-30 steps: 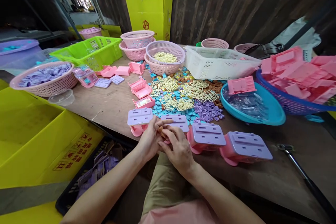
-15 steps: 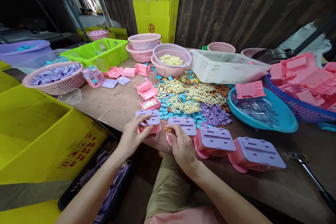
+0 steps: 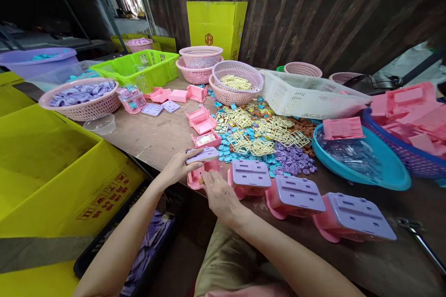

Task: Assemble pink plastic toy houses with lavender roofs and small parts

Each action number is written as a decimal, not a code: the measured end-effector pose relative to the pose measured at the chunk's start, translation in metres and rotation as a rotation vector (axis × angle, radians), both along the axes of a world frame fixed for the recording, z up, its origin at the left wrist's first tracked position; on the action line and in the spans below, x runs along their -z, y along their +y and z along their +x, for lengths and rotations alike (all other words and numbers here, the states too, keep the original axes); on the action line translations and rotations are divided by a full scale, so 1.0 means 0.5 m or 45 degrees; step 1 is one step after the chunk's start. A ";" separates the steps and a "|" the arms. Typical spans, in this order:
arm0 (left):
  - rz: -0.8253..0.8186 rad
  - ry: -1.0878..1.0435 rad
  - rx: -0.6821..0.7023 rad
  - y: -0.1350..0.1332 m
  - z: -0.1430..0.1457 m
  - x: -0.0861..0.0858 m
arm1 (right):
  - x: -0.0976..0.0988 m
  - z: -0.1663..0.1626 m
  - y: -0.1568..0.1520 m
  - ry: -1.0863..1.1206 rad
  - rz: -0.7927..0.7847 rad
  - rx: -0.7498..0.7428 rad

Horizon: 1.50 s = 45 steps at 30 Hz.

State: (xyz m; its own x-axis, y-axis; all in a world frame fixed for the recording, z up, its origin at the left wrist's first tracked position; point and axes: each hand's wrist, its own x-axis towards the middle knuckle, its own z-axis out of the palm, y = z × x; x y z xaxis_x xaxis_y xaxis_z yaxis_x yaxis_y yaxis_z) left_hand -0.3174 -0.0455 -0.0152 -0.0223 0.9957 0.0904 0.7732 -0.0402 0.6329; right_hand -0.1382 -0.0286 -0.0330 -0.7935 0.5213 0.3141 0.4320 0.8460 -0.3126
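Observation:
My left hand [image 3: 177, 169] grips the purple lid [image 3: 202, 154] of a pink toy case [image 3: 199, 175] at the table's near edge, tilting the lid up. My right hand [image 3: 219, 195] is closed at the case's open front, fingertips against the pink body; I cannot make out what they pinch. Three more pink cases with purple lids [image 3: 251, 174] [image 3: 296, 194] [image 3: 358, 216] stand in a row to the right. Behind them lies a heap of cream frames [image 3: 261, 137], blue tiles [image 3: 230, 151], purple discs [image 3: 292, 162] and brown pieces [image 3: 304, 126].
Pink baskets [image 3: 80, 102] [image 3: 237, 83], a green crate [image 3: 135, 67], a white basket [image 3: 310, 95], a teal bowl [image 3: 362, 158] and a blue basket of pink parts [image 3: 411, 120] ring the table. Yellow boxes [image 3: 52, 167] stand at left. A metal tool [image 3: 418, 236] lies at right.
My left hand went from meeting the right hand to the leftmost case and raised its purple lid. My right hand followed left to that case. The view shifted left.

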 end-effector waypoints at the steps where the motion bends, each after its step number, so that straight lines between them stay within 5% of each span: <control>1: -0.007 -0.020 -0.014 -0.003 -0.001 -0.001 | -0.012 -0.001 0.011 -0.087 0.006 0.068; 5: 0.006 -0.057 -0.079 -0.008 -0.001 0.007 | -0.045 -0.013 0.040 -0.305 -0.017 0.247; 25: 0.011 -0.127 -0.088 0.005 -0.010 0.012 | -0.047 -0.033 0.062 -0.441 0.021 0.206; 35: -0.019 -0.126 -0.094 0.007 -0.013 0.008 | -0.038 -0.010 0.066 -0.178 0.145 0.186; 41: -0.035 -0.161 -0.103 0.006 -0.013 0.009 | -0.060 0.015 0.078 -0.090 0.211 0.523; 45: -0.042 -0.212 -0.109 0.007 -0.012 0.007 | -0.047 0.004 0.047 0.067 0.007 0.273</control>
State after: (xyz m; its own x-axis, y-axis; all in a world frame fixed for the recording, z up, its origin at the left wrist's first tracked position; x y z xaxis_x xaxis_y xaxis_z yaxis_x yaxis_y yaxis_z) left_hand -0.3233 -0.0418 -0.0188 -0.1193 0.9918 0.0458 0.6574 0.0443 0.7523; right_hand -0.1363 -0.0053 -0.0097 -0.6471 0.6745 0.3553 0.5855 0.7382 -0.3350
